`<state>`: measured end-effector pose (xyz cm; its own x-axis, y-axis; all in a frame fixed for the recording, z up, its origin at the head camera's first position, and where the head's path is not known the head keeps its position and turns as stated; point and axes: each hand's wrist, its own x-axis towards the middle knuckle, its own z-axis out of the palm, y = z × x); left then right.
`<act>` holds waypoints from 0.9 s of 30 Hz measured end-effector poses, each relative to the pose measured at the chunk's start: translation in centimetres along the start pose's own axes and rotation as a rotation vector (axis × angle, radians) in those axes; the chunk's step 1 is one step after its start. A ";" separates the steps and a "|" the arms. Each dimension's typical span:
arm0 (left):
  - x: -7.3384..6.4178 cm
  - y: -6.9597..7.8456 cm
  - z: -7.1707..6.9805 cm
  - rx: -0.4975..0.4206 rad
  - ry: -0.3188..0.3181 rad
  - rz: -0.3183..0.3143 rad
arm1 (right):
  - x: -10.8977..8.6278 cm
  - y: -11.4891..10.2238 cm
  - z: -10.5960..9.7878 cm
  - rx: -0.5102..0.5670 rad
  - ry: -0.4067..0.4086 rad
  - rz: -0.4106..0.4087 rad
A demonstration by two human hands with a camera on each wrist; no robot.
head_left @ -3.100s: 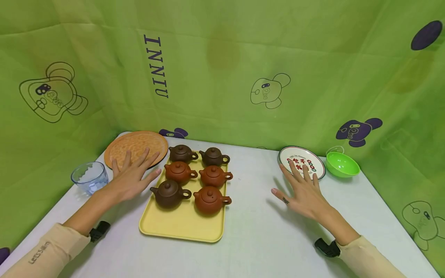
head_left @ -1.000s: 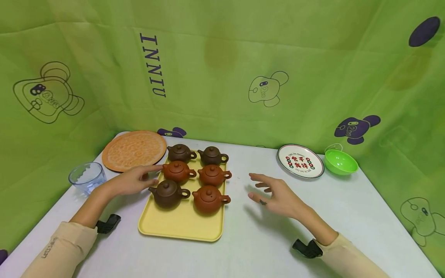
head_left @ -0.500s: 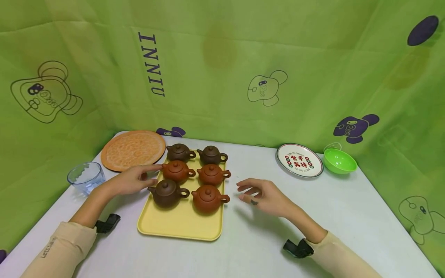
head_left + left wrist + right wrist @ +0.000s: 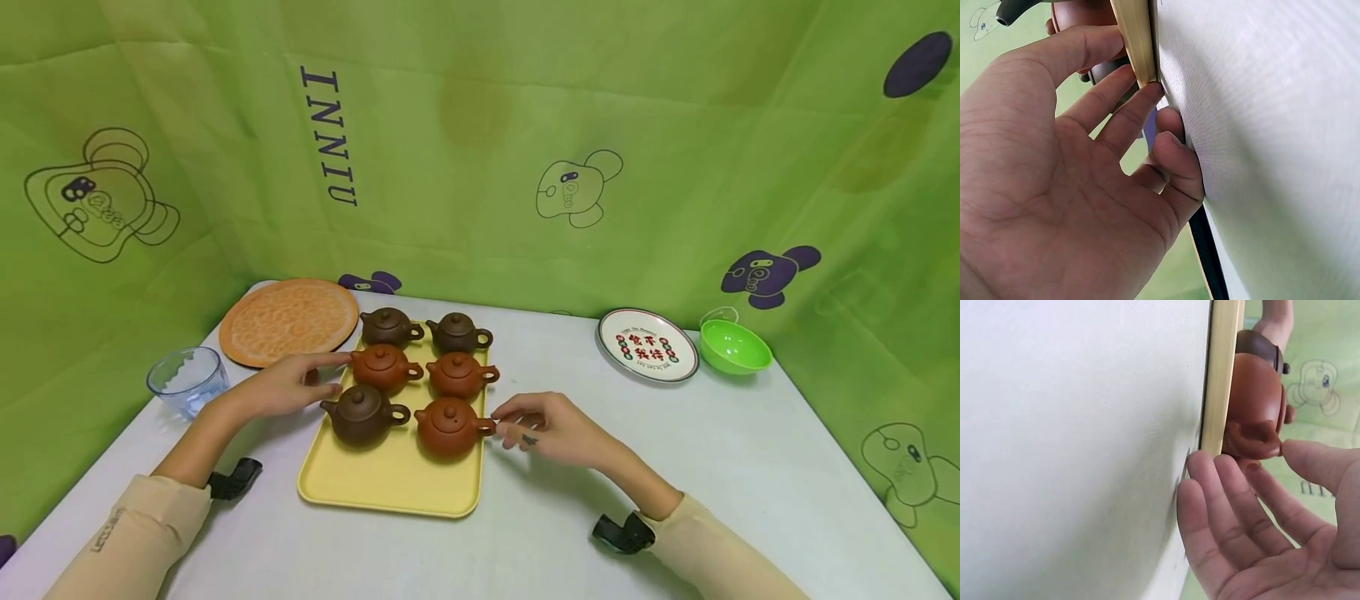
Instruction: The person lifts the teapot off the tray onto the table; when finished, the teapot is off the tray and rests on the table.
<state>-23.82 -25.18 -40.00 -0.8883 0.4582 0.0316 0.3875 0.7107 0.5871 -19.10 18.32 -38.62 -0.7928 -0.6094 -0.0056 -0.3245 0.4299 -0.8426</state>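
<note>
A yellow tray [image 4: 390, 487] carries three dark brown teapots [image 4: 362, 418] and three reddish-brown ones, set in two columns, with handles to the right. My left hand [image 4: 281, 390] is at the tray's left side; in the left wrist view its thumb [image 4: 1107, 44] and fingertips meet at the tray's rim [image 4: 1138, 44]. On the other side, my right hand [image 4: 558, 432] has its fingertips right at the tray's edge, beside the front red teapot [image 4: 450, 429]. In the right wrist view the thumb [image 4: 1310, 459] comes close to that teapot's handle [image 4: 1254, 447], apart from the fingers.
A round orange mat [image 4: 291, 323] lies at the back left, a clear blue glass bowl [image 4: 187, 385] in front of it. Toward the back right are a white plate with red characters [image 4: 648, 346] and a green bowl [image 4: 735, 348]. Green printed cloth [image 4: 480, 167] walls the table.
Both hands have come in from spread positions over the mat and the plate. The left has stayed at the tray during the last second while the right moved left to the tray's edge.
</note>
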 end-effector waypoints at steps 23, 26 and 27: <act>0.1 0.7 -0.1 -0.020 -0.021 -0.022 | 1.2 0.2 1.0 0.023 -0.072 0.053; 0.0 0.8 -0.1 -0.022 -0.022 -0.024 | 1.2 0.2 1.0 0.039 -0.070 0.069; 0.0 0.8 -0.2 -0.022 -0.021 -0.023 | 1.2 0.2 1.0 0.044 -0.068 0.074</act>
<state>-23.55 -24.65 -39.38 -0.8915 0.4530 0.0015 0.3614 0.7091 0.6054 -19.56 17.01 -39.34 -0.7761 -0.6219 -0.1040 -0.2424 0.4465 -0.8613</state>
